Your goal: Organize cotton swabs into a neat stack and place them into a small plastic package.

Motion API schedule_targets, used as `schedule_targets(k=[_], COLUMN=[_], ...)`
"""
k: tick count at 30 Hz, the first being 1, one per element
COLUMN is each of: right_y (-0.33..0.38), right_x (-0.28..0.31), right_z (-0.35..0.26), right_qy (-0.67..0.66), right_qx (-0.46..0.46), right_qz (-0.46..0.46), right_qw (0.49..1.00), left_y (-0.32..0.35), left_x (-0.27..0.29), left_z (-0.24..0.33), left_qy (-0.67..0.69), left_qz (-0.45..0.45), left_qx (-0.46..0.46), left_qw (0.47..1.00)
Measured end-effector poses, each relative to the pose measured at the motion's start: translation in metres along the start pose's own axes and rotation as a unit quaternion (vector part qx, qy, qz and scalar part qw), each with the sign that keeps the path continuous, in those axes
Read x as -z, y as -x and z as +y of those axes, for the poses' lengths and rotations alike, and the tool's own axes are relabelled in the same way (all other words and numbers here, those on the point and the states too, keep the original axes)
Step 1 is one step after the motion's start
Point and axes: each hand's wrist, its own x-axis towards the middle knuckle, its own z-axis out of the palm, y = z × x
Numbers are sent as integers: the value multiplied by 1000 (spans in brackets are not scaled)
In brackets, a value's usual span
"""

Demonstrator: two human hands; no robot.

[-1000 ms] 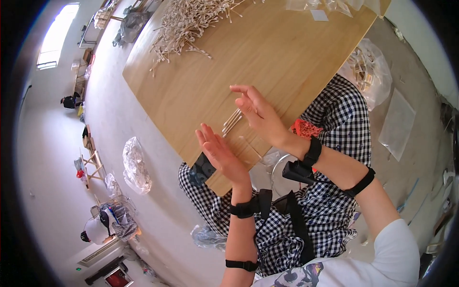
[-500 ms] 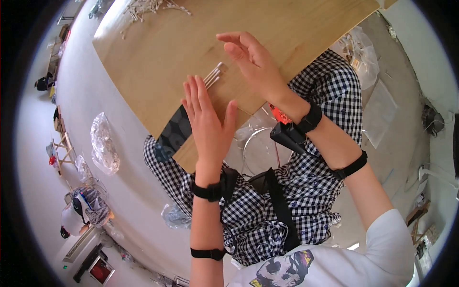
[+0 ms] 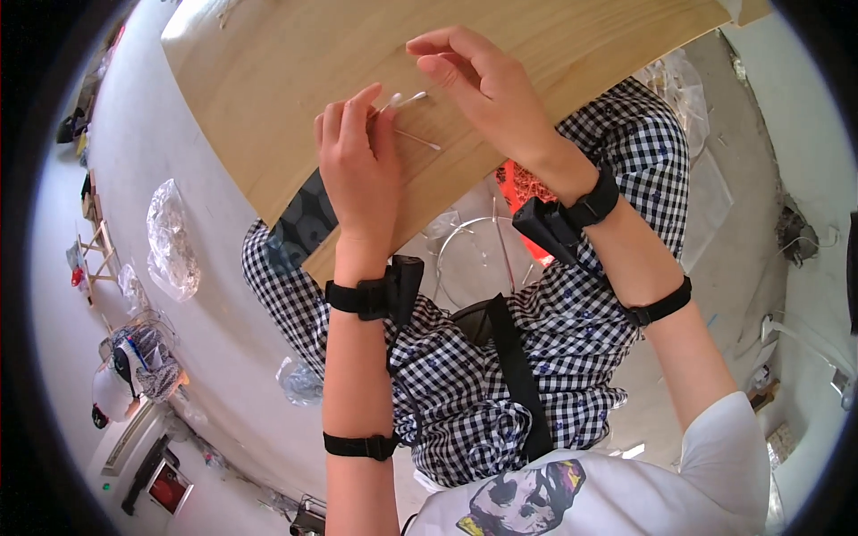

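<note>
My left hand [image 3: 357,170] is over the wooden table near its front edge. Its fingers are bent and the thumb is drawn in, closed around a few cotton swabs. White swab tips [image 3: 396,100] stick out past the thumb; the rest of these sticks is largely hidden by the hand. One cotton swab [image 3: 420,140] points away at an angle beside the thumb, its near end hidden. To the right, my right hand [image 3: 492,89] hovers over the table with fingers curved and thumb apart, holding nothing that I can see. Black straps with small black devices sit on both wrists.
The wooden table [image 3: 268,98] spans the top of the view. A dark patterned sheet [image 3: 308,219] shows at its left front edge. Below are my checkered-clad legs [image 3: 483,375] and a red item [image 3: 527,201]. Clear plastic bags [image 3: 174,241] lie on the floor.
My left hand has gone from flat, straight fingers beside the swabs to bent fingers closed around them. One swab has splayed out. My right hand has shifted slightly upward, still open.
</note>
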Motion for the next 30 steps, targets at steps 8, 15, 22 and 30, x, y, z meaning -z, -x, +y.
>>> schedule_targets(k=[8,15,22,30], right_y=[-2,9,93,132], right_x=[1,6,4,-17], right_z=[5,12,-36,-60], right_qy=[47,108,185,160], right_qx=[-6,16,52,-34], right_qz=[2,-6,-52,-165], right_qw=[999,994,980,973], left_y=[42,144,226,230], left_x=[76,167,197,172], left_z=[-7,-17,-34,-49], left_qy=[4,-16,93,216], left_qz=[89,166,215,254], left_qx=[65,178,330,363], left_qw=[994,970,914,870])
